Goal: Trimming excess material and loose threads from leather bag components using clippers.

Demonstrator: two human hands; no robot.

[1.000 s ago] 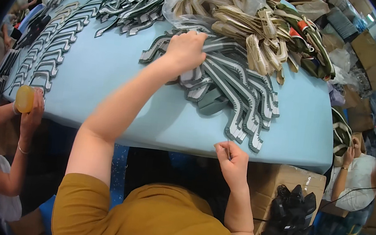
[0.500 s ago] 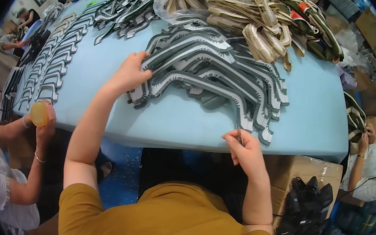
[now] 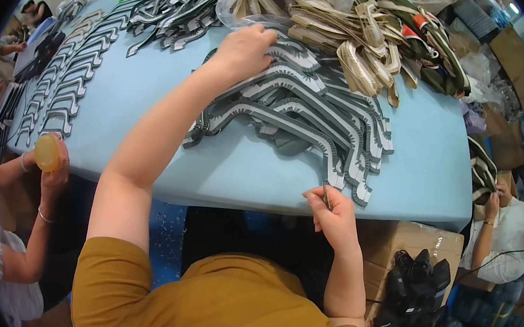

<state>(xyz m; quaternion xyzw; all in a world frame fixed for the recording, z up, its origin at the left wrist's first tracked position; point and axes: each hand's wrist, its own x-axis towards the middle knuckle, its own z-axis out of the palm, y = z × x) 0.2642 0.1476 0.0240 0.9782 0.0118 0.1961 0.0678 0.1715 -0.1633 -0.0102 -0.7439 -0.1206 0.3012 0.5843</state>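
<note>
A heap of curved grey strips [image 3: 306, 120] with pale notched edging lies before me on the blue-covered table. My left hand [image 3: 242, 53] reaches over the heap's far left part, fingers curled down; whatever is between them is hidden. Near the table's front edge, my right hand [image 3: 333, 218] is closed around a slim metal tool [image 3: 325, 196], its kind unclear. The tool's tip points up at the hanging end of the closest strip, and I cannot tell if they touch.
Similar frames [image 3: 75, 87] stand in rows at left, with more strips [image 3: 175, 15] behind. Beige curved pieces [image 3: 330, 16], partly in a clear bag, and green-and-orange straps [image 3: 434, 44] lie at the back. A cardboard box [image 3: 440, 242] stands right. Co-workers sit either side; one holds a yellow round object [image 3: 47, 152].
My left hand has gone from the heap's left end up and right to its far side. The right hand stays by the front edge with the metal tool. The view has shifted slightly.
</note>
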